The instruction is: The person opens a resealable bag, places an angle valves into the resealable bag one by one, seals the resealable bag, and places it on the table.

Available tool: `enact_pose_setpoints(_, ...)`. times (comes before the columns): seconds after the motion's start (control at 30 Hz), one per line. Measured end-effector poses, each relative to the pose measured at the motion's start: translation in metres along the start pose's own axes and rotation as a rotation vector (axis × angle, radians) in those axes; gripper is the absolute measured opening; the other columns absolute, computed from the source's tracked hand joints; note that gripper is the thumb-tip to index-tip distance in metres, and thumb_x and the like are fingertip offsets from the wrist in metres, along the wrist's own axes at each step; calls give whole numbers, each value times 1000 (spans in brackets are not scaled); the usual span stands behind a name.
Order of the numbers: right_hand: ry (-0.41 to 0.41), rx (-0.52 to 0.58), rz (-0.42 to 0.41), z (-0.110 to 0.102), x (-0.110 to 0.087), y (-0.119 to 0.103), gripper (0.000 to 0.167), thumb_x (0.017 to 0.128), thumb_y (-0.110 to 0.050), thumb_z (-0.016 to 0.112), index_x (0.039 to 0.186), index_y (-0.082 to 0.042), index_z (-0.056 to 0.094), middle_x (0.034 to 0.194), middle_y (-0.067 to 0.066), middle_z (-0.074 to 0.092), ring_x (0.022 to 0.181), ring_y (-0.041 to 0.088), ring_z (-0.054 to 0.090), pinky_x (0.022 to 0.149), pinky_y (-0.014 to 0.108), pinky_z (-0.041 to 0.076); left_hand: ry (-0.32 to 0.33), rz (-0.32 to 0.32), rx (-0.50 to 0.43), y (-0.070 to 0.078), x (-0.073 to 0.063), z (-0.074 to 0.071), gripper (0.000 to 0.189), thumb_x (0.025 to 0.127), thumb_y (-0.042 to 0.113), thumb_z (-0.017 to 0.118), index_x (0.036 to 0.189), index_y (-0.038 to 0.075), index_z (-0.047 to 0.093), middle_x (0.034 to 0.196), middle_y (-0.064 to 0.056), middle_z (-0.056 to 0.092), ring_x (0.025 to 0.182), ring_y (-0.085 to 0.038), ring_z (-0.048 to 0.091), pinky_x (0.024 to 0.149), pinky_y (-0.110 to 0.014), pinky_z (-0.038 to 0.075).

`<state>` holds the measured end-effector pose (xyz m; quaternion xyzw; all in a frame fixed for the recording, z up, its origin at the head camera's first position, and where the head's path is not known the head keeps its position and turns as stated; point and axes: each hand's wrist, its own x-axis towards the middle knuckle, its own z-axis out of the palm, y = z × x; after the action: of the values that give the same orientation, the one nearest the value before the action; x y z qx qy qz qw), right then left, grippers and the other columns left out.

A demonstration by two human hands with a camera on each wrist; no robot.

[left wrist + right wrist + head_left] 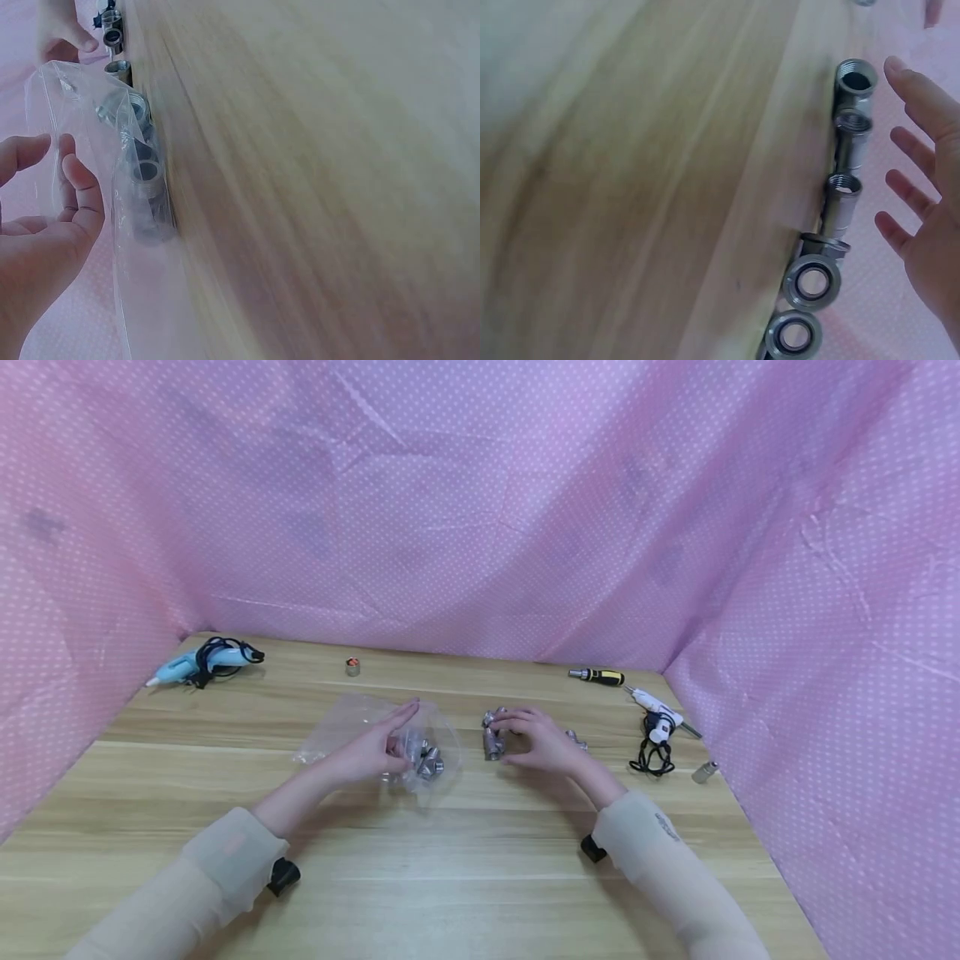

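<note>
Metal pipe fittings [492, 746] lie loose on the desk [450, 885] and inside a clear plastic bag [341, 722]

The left hand [372, 750] is at the bag, near the middle of the desk. Its index finger reaches forward over the plastic and its other fingers are bent. The left wrist view shows bag film close to the thumb and fingertips, but I cannot tell whether this grip pinches it. The bagged fittings [431, 765] sit towards the right end of the bag, just beyond the fingers, and the plastic blurs some of them.

The right hand [538, 742] is over the loose group just right of the bag. Its grip is open and holds nothing: in the right wrist view the fingers are apart, beside a row of fittings with round openings, some threaded. Further fittings [576, 739] show just right of this hand.

At the far left is a light-blue tool [198, 665] wrapped in black cord; a small round container [352, 667] with red contents stands at the far side. To the far right are a black-and-yellow screwdriver [602, 677] and a white corded glue gun [654, 706]. A small metal cylinder [705, 772] lies by the right edge. Pink dotted cloth [450, 527] hangs behind the desk and at both sides.
</note>
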<state>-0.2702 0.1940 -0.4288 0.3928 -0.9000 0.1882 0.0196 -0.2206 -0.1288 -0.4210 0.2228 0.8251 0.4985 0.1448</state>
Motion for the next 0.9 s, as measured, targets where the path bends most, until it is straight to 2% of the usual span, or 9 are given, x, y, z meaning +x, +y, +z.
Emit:
enact_pose_setpoints(0.13,-79,13,26,3,4,2,60,74,-33,78,129,-17,58,136,7,53,128,31,40,108,56,27,-1,5,15,1,0,-1,99,76,-3,68,152,11,8,159,-13,-1,77,-17,56,63,-24,53)
enact_pose_setpoints(0.23,-107,13,43,5,7,2,61,74,-35,78,130,-18,58,137,7,52,130,30,39,109,56,25,-1,4,27,1,0,-2,99,75,-3,68,152,11,8,159,-14,1,76,-16,55,61,-24,53)
enact_pose_setpoints(0.57,-117,-35,60,8,13,1,51,78,-33,75,125,-19,61,135,8,54,130,30,39,110,57,24,-6,51,64,-1,0,-3,90,74,-5,66,150,1,18,158,-13,6,71,-12,51,59,-21,49)
enact_pose_setpoints(0.9,-98,-51,78,11,14,1,44,78,-32,75,119,-18,65,131,6,57,126,28,43,107,56,28,32,43,135,0,-1,-3,88,74,2,69,149,2,22,156,-19,10,75,-12,53,64,-23,51)
